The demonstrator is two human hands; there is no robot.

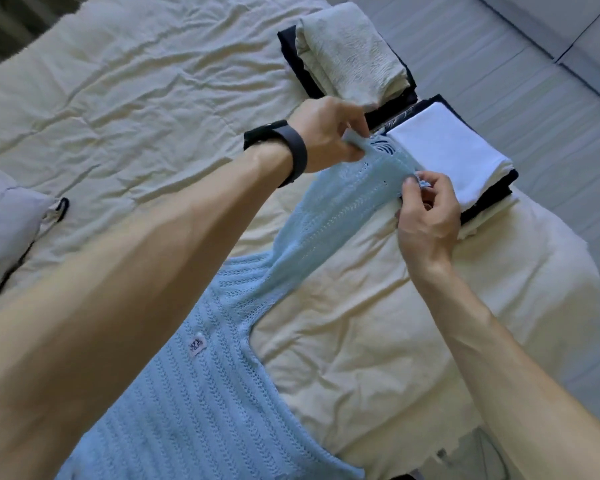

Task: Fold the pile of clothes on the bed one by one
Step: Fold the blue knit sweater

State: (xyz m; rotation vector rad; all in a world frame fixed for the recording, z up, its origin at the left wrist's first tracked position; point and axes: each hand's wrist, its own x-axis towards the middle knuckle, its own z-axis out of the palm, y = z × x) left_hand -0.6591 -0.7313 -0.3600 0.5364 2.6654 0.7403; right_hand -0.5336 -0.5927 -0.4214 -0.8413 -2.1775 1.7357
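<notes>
A light blue knitted sweater (201, 386) lies flat on the cream bed cover (118, 98), its body under my left forearm and one sleeve stretched out toward the far right. My left hand (329, 133), with a dark band on the wrist, pinches one corner of the sleeve's cuff. My right hand (426, 216) pinches the cuff's other corner, so the cuff is held taut between them. A small white label (196, 346) shows on the sweater near its neckline.
Two stacks of folded clothes sit just beyond my hands: a cream piece (350, 53) on dark ones, and a white piece (447, 150) on dark and cream ones. A grey garment (4, 230) lies at the left edge. The bed's right edge drops to pale floor (551, 98).
</notes>
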